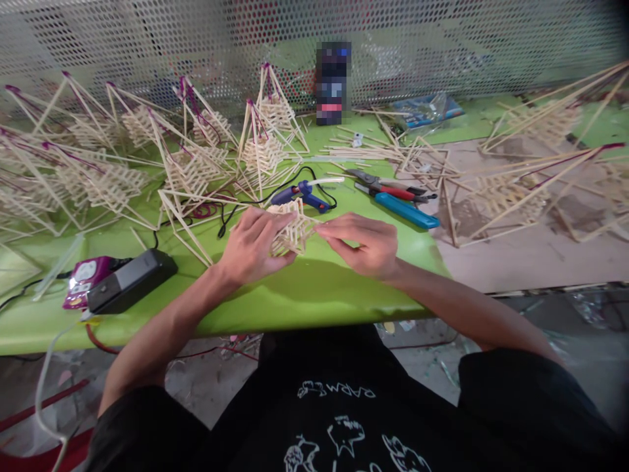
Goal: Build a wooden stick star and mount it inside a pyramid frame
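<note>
A small lattice block of stacked wooden sticks (293,229) rests on the green table (304,295) in front of me. My left hand (253,246) is wrapped round its left side, fingers over the top. My right hand (363,244) pinches a thin stick at the block's right edge, fingers pressed together. A blue glue gun (301,195) lies just behind the block, its black cord trailing left.
Several finished stick pyramids with purple tips (196,157) crowd the left and back. Red-handled pliers (393,191) and a blue cutter (407,211) lie to the right. A black box (132,280) and a purple device (86,278) sit at the left. Perforated metal screen (147,39) behind.
</note>
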{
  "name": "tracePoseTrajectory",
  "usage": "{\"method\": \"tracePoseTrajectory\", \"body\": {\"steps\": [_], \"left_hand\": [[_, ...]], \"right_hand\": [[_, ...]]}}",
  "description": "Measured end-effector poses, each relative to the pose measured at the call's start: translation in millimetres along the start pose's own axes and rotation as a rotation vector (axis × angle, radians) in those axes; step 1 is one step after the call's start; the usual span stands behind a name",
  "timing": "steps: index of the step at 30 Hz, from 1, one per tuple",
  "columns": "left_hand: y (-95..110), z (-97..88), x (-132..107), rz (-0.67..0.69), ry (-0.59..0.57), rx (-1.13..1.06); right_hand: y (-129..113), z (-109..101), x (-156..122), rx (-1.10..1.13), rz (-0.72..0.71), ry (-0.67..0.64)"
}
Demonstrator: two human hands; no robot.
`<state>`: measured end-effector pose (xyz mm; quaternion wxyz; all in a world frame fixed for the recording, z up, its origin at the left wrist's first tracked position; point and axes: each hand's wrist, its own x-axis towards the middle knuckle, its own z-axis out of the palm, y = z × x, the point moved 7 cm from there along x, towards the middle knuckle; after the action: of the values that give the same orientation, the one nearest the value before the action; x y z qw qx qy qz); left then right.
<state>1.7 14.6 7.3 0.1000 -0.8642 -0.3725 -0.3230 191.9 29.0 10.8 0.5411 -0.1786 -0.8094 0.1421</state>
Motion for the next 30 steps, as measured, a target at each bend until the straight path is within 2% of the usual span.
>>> {"method": "tracePoseTrajectory", "body": {"steps": [5,8,13,19,22,25,30], "left_hand": [[-2,-1.4,-2,-0.043,0.025,0.008],[-4,-0.4,-3,-0.070,0.011,0.022],[-4,3.4,-4,-0.073,-0.040,0.021],[3,21.2,-6,0.022,-0.273,-0.053],[8,26.0,-6,0.073,-0.329,-0.098],[10,24.4,-3,0.063,-0.290,-0.197],[7,22.1,-1,-0.088,-0.155,-0.307]], "right_hand": [[21,5,-6,0.280,0.435,0.067],[30,9,-9,0.366,0.543,0.059],[38,10,-7,0.347,0.566,0.043],[27,12,-2,0.193,0.488,-0.063],[24,14,-2,0.177,0.473,-0.094],[24,16,-4,0.178,0.455,-0.103],[17,22,-5,0.200,0.362,-0.135]]}}
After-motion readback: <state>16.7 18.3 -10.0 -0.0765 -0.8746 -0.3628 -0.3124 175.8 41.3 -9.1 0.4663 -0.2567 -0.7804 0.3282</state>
